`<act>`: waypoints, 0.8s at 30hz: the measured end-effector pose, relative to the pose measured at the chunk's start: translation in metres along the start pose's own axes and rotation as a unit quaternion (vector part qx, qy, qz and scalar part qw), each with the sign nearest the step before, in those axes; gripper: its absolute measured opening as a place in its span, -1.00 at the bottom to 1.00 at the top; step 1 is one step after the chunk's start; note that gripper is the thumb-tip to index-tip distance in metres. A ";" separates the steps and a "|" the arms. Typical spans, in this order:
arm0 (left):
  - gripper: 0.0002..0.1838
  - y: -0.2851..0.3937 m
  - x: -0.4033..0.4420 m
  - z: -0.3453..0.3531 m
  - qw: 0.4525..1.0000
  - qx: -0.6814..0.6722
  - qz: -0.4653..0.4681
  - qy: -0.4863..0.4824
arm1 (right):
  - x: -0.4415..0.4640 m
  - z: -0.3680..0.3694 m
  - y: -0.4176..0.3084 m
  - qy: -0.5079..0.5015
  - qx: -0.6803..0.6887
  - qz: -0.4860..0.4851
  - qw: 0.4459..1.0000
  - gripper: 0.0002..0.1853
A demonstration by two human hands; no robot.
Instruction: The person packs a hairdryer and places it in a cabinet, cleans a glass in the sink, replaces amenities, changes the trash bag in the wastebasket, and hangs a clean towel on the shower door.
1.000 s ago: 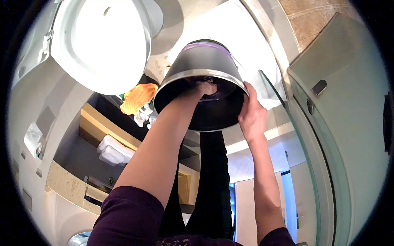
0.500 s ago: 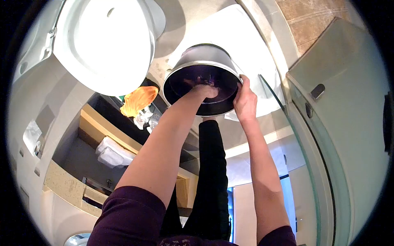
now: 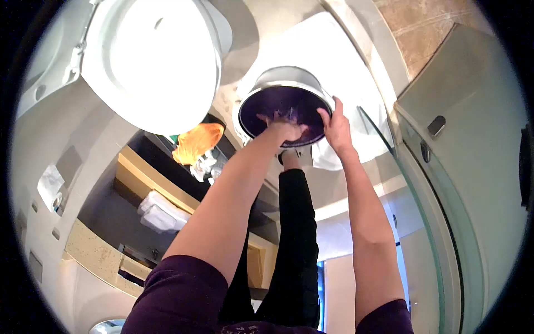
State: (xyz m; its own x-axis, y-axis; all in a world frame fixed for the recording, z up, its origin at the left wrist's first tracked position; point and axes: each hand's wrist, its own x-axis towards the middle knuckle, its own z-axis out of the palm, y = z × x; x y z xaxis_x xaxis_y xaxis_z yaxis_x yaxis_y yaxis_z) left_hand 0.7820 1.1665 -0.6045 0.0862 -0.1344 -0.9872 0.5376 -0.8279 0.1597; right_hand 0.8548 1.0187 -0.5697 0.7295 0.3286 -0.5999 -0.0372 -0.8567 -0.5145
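Observation:
A round trash can (image 3: 286,75) with a pale outer wall and a dark, shiny inside is tipped so its mouth faces me. My right hand (image 3: 338,132) grips its right rim, thumb on the inner side and fingers outside. My left hand (image 3: 285,129) reaches into the can, fingers spread near the inner wall. A purplish sheen shows around those fingers; whether it is a liner or a reflection I cannot make out.
A white toilet (image 3: 156,67) stands at upper left. Below it lie an orange bag (image 3: 198,142) and crumpled white plastic (image 3: 203,168). Folded white towels (image 3: 161,212) sit on a shelf. A white mat (image 3: 311,42) lies behind the can; a glass door (image 3: 450,128) is at right.
The can appears slightly farther right and more tilted, with more of its inside showing. The left hand's fingers show more clearly inside. The right hand stays on the rim.

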 end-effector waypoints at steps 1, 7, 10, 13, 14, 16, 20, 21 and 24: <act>-0.16 -0.004 0.000 0.006 1.000 -0.002 0.000 -0.004 | 0.000 0.008 0.011 0.023 0.019 -0.019 0.999 -0.38; -0.30 0.003 -0.094 0.038 0.963 -0.054 0.127 0.233 | 0.001 0.003 0.004 -0.003 -0.018 0.001 1.000 -0.58; -0.51 0.018 -0.185 0.061 0.833 -0.236 0.301 0.400 | -0.002 0.000 0.003 -0.014 -0.031 -0.001 0.999 -0.56; -0.75 0.019 -0.218 0.083 0.761 -0.409 0.379 0.332 | -0.017 -0.023 -0.012 0.020 -0.004 0.025 0.999 -0.56; -0.75 0.012 -0.204 0.100 0.758 -0.416 0.378 0.331 | -0.020 -0.029 -0.016 0.043 0.030 0.026 0.998 -0.55; -0.75 -0.004 -0.155 0.149 0.876 -0.305 0.245 0.282 | -0.024 -0.041 -0.016 0.019 0.163 0.066 0.984 -0.56; -0.75 -0.007 -0.128 0.130 0.872 -0.293 0.256 0.297 | -0.004 -0.074 -0.041 0.003 0.392 0.206 0.897 -0.77; -0.75 -0.006 -0.132 0.120 0.851 -0.323 0.259 0.324 | 0.011 -0.079 -0.051 -0.004 0.394 0.244 0.886 -0.80; -0.72 -0.011 -0.136 0.107 0.820 -0.352 0.265 0.365 | 0.056 -0.080 -0.092 -0.021 0.428 0.265 0.864 -0.79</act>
State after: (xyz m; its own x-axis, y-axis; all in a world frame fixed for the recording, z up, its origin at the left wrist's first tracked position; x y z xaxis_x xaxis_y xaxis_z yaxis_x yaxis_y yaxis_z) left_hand 0.6748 1.1359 -0.4725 0.8052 0.2001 -0.5582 0.5914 -0.2034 0.7803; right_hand 0.9536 1.0845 -0.5068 0.4308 0.0107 -0.9024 -0.8622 -0.2905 -0.4151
